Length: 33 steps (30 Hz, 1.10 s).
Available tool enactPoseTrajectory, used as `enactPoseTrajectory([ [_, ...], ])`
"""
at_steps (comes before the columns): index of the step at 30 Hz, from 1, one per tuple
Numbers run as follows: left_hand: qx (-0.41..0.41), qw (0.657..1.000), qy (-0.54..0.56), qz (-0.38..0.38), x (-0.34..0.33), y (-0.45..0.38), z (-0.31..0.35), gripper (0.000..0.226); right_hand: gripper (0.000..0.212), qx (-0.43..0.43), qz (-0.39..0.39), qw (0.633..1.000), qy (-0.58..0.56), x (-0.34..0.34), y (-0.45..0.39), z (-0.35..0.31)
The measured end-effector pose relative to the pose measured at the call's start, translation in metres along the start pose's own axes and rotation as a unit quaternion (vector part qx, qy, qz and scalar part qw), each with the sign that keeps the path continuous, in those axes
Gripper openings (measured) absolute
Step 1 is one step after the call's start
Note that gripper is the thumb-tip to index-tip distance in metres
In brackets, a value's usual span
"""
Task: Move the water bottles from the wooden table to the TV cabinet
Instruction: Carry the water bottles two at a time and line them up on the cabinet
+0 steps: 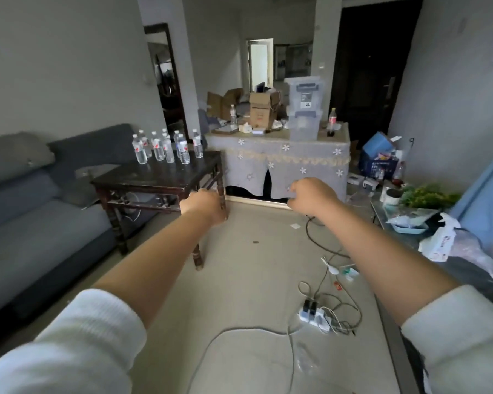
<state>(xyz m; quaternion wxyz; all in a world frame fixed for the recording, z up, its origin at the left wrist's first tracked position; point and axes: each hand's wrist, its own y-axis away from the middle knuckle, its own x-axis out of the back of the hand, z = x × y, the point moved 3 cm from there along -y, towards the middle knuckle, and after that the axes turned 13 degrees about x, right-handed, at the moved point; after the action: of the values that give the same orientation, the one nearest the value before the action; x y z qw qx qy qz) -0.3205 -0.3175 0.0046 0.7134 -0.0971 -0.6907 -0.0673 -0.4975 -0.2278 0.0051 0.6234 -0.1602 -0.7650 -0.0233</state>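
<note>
Reaching forward with nothing held, the left hand (204, 204) and right hand (310, 194) hang with fingers loosely curled, the water bottles (165, 146) standing clustered on the wooden table (154, 177) beyond the left fingers.

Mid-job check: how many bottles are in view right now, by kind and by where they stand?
Water bottles on the wooden table: 8 (they overlap, so this is a best count)
Clear bottle on the cloth-covered table: 1
Cola bottle on the cloth-covered table: 1
Total: 10
</note>
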Motion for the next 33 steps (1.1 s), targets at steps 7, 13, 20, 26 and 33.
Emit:
enactPoseTrajectory([
  [7,0.063,0.998,-0.001,0.006,0.001,-0.122,0.001,0.04,0.035,0.059,-0.011,0.998,0.011,-0.006,-0.139,0.01],
  [13,0.127,0.992,-0.009,0.024,0.015,-0.216,0.002,0.037,0.034,0.129,-0.018,0.991,0.012,-0.011,-0.26,0.008],
  [20,0.191,0.981,-0.031,0.019,0.009,-0.306,-0.031,0.041,0.035,0.207,-0.038,0.977,-0.023,-0.046,-0.376,-0.032],
  [26,0.224,0.973,-0.054,0.012,0.001,-0.394,-0.085,0.035,0.035,0.241,-0.059,0.968,-0.042,-0.092,-0.476,-0.076],
  [33,0.226,0.971,-0.077,-0.001,-0.007,-0.522,-0.151,0.036,0.032,0.248,-0.047,0.967,-0.042,-0.121,-0.619,-0.14],
])
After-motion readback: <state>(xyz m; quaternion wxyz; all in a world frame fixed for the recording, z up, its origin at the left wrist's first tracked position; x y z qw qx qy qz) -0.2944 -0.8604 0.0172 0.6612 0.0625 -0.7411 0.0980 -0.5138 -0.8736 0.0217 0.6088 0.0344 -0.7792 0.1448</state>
